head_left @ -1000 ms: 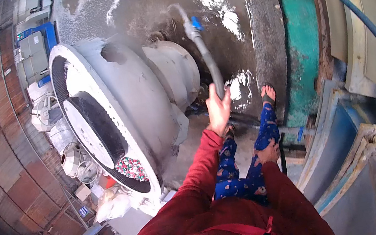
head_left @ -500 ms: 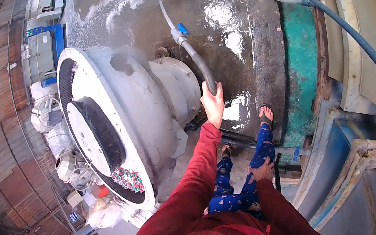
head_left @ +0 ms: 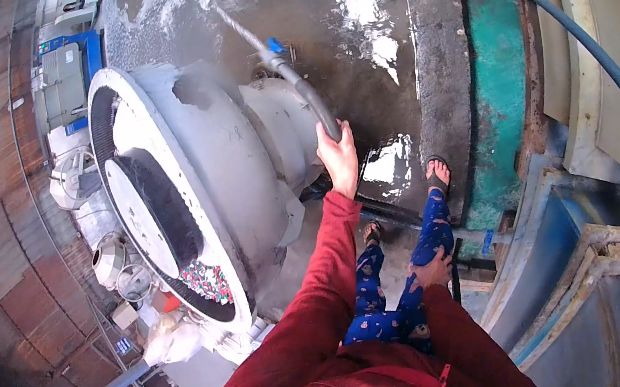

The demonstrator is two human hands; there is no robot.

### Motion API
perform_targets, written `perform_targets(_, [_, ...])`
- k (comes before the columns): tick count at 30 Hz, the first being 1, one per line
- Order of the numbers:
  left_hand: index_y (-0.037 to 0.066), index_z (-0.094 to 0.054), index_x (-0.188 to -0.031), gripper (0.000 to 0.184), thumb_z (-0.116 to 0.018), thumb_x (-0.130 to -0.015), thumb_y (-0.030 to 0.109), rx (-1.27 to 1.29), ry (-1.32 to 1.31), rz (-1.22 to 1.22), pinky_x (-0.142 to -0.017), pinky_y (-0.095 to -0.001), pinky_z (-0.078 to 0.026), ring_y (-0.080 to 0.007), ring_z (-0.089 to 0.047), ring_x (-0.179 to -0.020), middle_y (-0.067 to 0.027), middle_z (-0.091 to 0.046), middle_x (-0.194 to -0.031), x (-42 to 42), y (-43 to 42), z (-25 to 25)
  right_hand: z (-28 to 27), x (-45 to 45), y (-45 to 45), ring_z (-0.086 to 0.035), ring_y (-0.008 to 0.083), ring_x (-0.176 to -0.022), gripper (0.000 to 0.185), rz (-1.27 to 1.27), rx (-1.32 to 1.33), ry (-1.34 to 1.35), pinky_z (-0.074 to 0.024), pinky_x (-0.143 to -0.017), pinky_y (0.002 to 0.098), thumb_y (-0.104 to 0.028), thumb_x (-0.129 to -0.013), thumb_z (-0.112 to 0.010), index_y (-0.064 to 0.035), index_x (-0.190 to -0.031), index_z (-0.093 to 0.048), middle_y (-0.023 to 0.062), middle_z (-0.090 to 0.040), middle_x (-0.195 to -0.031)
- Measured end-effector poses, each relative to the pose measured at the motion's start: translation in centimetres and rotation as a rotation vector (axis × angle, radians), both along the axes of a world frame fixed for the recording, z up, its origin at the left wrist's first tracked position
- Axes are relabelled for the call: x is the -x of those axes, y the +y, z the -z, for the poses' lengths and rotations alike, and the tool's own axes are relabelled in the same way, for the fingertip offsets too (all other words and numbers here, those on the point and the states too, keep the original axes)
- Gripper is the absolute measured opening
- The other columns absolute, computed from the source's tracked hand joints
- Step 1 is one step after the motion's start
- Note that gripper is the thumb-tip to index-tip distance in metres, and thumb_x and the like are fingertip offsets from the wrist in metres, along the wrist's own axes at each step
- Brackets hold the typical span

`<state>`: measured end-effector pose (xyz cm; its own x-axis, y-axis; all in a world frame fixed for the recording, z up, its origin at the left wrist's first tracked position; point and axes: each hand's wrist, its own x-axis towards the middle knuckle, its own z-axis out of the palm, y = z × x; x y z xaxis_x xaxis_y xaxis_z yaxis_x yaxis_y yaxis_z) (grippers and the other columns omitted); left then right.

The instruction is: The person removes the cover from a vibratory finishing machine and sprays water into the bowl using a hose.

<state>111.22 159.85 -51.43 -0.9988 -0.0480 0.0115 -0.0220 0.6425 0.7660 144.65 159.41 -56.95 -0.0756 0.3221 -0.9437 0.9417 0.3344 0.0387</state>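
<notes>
"What is recorded from the left?"
"A white drum [head_left: 231, 157]; the hose [head_left: 311, 98] is seen across its narrow base, contact undetermined."
"Alignment?"
"From the left grip [head_left: 339, 158], closed around the dark section, its long axis is directed forward and left, past the blue valve [head_left: 275, 45]."
"Nearer hand?"
"The left; the right grip [head_left: 433, 269] is laid open on the trouser leg [head_left: 434, 218]."
"Changes?"
"Since the earlier frame, the outlet has been swung leftward."

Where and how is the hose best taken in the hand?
Probably by the grey rear part of the hose, behind the blue valve, coming from the near side: it is round, looks slim enough to wrap, and points back that way. The left hand grips it there.
</notes>
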Motion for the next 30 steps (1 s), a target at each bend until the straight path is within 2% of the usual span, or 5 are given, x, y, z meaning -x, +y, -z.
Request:
perform_targets(3, [0.002, -0.046, -0.085, 0.013, -0.057, -0.080, 0.007, -0.030, -0.201, -0.080, -0.048, -0.0256, -0.039, -0.0072, -0.046, -0.053, -0.0037, -0.051, -0.061, -0.7, -0.7, -1.4, -0.4, 0.4, 0.3, -0.039, 0.0363, -0.114, 0.100, 0.001, 0.008, -0.037, -0.0421, -0.087, 0.0456, -0.042, -0.052, -0.076, -0.0134, -0.130, -0.022, 0.0194, -0.033, -0.126])
perform_targets(20, [0.008, -0.042, -0.081, 0.013, -0.055, -0.078, 0.007, -0.338, -0.694, 0.026, -0.031, -0.0225, -0.026, -0.0054, -0.033, -0.037, 0.0035, -0.039, -0.053, -12.4, -13.9, -6.8, -1.1, -5.0, -9.8, -0.043, 0.0360, -0.108, 0.098, -0.130, -0.265, 0.124, -0.0451, -0.081, 0.0470, -0.036, -0.052, -0.077, -0.0104, -0.130, -0.022, 0.0176, -0.037, -0.119])
perform_targets(26, [0.001, -0.047, -0.096, 0.029, -0.056, -0.074, 0.018, -0.095, -0.524, 0.218, -0.066, -0.0400, -0.045, -0.0349, -0.058, -0.074, -0.0208, -0.057, -0.076, -31.3, -30.7, -8.8, 2.7, -12.3, -18.2, -0.044, 0.0371, -0.106, 0.092, -0.229, -0.331, 0.316, -0.0412, -0.087, 0.0421, -0.049, -0.057, -0.070, -0.0033, -0.128, -0.030, 0.0188, -0.040, -0.120])
perform_targets(29, [0.001, -0.044, -0.109, 0.043, -0.057, -0.073, 0.021, -0.121, -0.619, 0.258, -0.076, -0.0436, -0.043, -0.0386, -0.056, -0.089, -0.0266, -0.057, -0.091, -39.3, -42.5, -12.4, 3.9, -17.6, -18.0, -0.048, 0.0244, -0.102, 0.066, 0.717, 0.488, 0.505, -0.0342, -0.091, 0.0371, -0.062, -0.078, -0.041, -0.0125, -0.121, -0.048, 0.0083, -0.050, -0.113])
perform_targets(30, [0.000, -0.044, -0.111, 0.047, -0.057, -0.073, 0.023, -0.101, -0.626, 0.230, -0.077, -0.0434, -0.044, -0.0385, -0.056, -0.090, -0.0267, -0.057, -0.093, -41.6, -46.3, -12.6, -0.4, -18.8, -18.1, -0.048, 0.0200, -0.100, 0.066, 0.680, 0.375, 0.392, -0.0355, -0.088, 0.0363, -0.061, -0.079, -0.038, -0.0117, -0.121, -0.046, 0.0071, -0.050, -0.114])
